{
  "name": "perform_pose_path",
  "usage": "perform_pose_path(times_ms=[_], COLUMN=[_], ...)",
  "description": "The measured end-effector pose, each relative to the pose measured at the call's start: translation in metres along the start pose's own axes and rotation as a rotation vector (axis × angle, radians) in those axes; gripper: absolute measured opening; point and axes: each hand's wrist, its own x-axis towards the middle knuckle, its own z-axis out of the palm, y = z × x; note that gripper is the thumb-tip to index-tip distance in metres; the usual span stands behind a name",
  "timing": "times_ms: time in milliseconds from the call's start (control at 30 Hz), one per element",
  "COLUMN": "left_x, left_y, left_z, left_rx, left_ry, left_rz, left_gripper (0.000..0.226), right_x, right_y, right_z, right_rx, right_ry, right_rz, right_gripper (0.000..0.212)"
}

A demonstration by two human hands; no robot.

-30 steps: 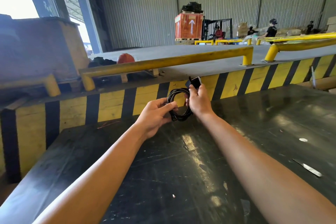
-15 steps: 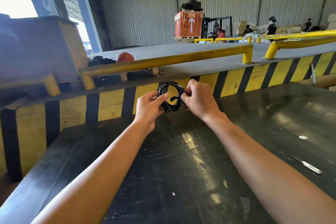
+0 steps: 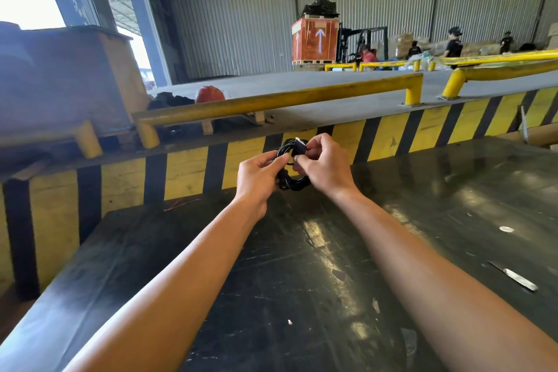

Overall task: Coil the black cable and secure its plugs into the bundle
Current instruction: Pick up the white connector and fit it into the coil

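Observation:
The black cable (image 3: pixel 290 182) is wound into a small coil held in the air above the far part of the dark table (image 3: pixel 302 281). My left hand (image 3: pixel 256 180) grips the coil's left side. My right hand (image 3: pixel 324 167) pinches a black plug (image 3: pixel 299 146) with a pale edge at the top of the coil, and its fingers cover the coil's right side. Part of the bundle is hidden between both hands.
A yellow-and-black striped barrier (image 3: pixel 389 142) runs just behind the table, with a yellow guard rail (image 3: pixel 271 101) above it. A metal strip (image 3: pixel 513 276) lies on the table at the right. Beyond the rail stand an orange crate (image 3: pixel 314 39) on a forklift and several people.
The coil has come down slightly and the plug now shows at its top in my right fingers. One second ago the plug was held higher, clear above the coil.

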Motion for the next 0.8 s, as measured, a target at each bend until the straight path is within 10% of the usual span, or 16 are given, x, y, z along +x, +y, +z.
perform_pose_path(times_ms=[633, 800], left_x=[0.006, 0.006], left_y=[-0.002, -0.004], left_z=[-0.005, -0.015], left_rx=[0.657, 0.709], left_ry=[0.066, -0.025], left_rz=[0.467, 0.421], left_gripper=[0.029, 0.069], right_x=[0.007, 0.009], right_y=[-0.011, -0.011], right_z=[-0.022, -0.036], right_rx=[-0.109, -0.222], right_ry=[-0.312, -0.498], right_rz=[-0.178, -0.24], right_gripper=[0.017, 0.02])
